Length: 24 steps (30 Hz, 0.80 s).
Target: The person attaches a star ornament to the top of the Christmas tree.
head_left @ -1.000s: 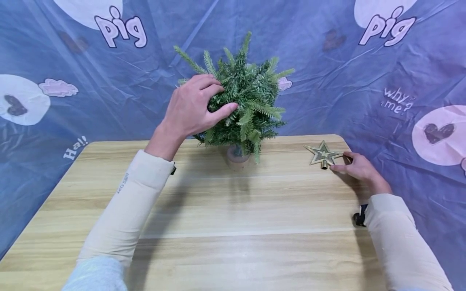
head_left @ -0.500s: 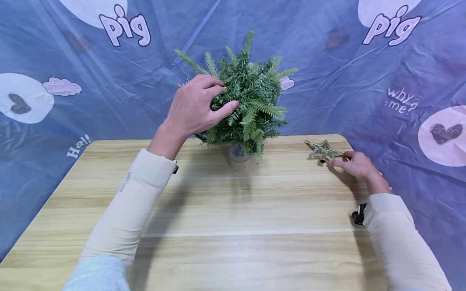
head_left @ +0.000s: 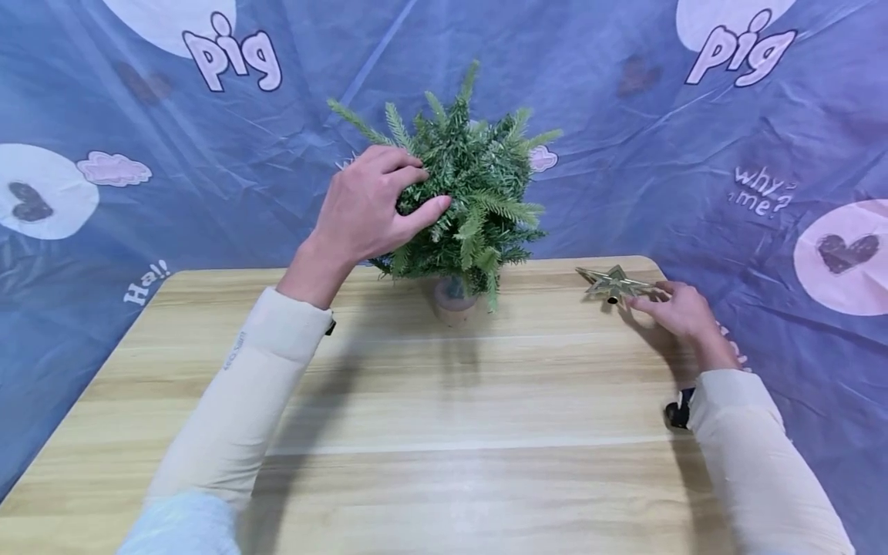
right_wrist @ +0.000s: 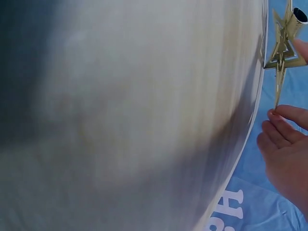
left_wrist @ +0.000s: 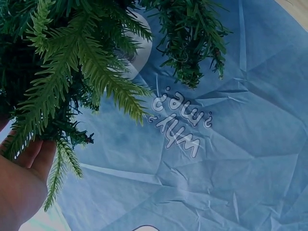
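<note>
A small artificial Christmas tree (head_left: 479, 193) with dense green branches stands in a pale round pot (head_left: 454, 303) near the table's back edge. My left hand (head_left: 375, 204) grips its left side, thumb in front and the other fingertips hidden among the needles. In the left wrist view, the fingers of the left hand (left_wrist: 21, 185) reach in behind a light green sprig (left_wrist: 57, 77). At the right, my right hand (head_left: 683, 312) pinches one point of a gold star tree topper (head_left: 613, 284). The right wrist view shows the star (right_wrist: 281, 60) tilted, its round socket (right_wrist: 298, 21) facing outward.
The light wooden table (head_left: 444, 478) has rounded back corners. Behind and beside it hangs a blue printed cloth (head_left: 610, 116) with white lettering and creases. Both forearms reach in from the front, with dark wrist cameras below the sleeves.
The star has tipped back and moved slightly away from me in my right hand, its socket now turned more toward the viewer. My left hand stays on the tree.
</note>
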Each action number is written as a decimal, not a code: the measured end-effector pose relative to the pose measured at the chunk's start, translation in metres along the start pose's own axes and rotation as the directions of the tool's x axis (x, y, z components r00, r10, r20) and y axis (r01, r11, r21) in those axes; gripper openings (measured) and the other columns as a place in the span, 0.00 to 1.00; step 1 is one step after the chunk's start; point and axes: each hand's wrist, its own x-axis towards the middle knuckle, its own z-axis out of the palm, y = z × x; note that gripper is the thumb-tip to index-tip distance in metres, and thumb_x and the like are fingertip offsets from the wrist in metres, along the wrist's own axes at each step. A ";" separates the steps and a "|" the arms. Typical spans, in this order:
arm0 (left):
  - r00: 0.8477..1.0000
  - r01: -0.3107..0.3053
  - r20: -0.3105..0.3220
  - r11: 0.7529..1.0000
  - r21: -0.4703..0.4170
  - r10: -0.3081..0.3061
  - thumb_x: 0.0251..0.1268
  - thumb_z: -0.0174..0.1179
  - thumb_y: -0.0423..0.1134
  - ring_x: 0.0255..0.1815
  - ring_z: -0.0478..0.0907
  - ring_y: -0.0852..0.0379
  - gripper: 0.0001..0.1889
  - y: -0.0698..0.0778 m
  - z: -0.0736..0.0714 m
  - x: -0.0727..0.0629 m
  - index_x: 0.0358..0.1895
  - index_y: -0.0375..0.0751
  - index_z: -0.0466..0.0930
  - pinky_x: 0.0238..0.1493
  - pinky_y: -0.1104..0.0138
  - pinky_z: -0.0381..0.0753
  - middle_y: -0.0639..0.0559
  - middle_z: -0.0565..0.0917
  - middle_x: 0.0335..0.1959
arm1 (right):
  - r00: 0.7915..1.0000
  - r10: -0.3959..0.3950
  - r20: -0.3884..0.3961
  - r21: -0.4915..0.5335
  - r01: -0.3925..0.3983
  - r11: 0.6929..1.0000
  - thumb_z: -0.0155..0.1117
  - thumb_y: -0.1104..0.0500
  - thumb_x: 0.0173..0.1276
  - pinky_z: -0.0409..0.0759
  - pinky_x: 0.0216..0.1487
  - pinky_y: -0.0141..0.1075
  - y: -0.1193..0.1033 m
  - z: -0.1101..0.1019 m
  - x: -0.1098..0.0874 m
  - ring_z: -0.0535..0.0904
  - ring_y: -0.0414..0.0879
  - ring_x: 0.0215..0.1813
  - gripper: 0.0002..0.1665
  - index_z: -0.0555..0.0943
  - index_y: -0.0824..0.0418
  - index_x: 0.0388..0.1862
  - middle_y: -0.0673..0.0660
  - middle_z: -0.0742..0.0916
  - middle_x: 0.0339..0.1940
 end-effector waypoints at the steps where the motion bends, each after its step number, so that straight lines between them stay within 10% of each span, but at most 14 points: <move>1: 1.000 0.001 -0.005 1.000 0.000 -0.001 0.67 0.58 0.65 0.60 0.78 0.45 0.32 0.000 0.000 -0.001 0.51 0.38 0.88 0.59 0.52 0.81 0.43 0.86 0.53 | 1.000 0.005 -0.014 0.002 -0.005 1.000 0.61 0.31 0.69 0.69 0.60 0.71 -0.001 0.000 0.000 0.70 0.80 0.59 0.59 0.59 0.80 0.73 0.87 0.71 0.62; 24: 0.999 -0.011 -0.051 1.000 -0.023 0.010 0.66 0.59 0.64 0.57 0.80 0.44 0.31 -0.002 0.004 -0.002 0.49 0.36 0.88 0.54 0.50 0.84 0.42 0.87 0.51 | 0.991 0.016 -0.133 0.078 -0.006 0.997 0.62 0.33 0.69 0.62 0.66 0.70 -0.013 -0.005 0.002 0.62 0.81 0.69 0.56 0.60 0.74 0.76 0.83 0.67 0.70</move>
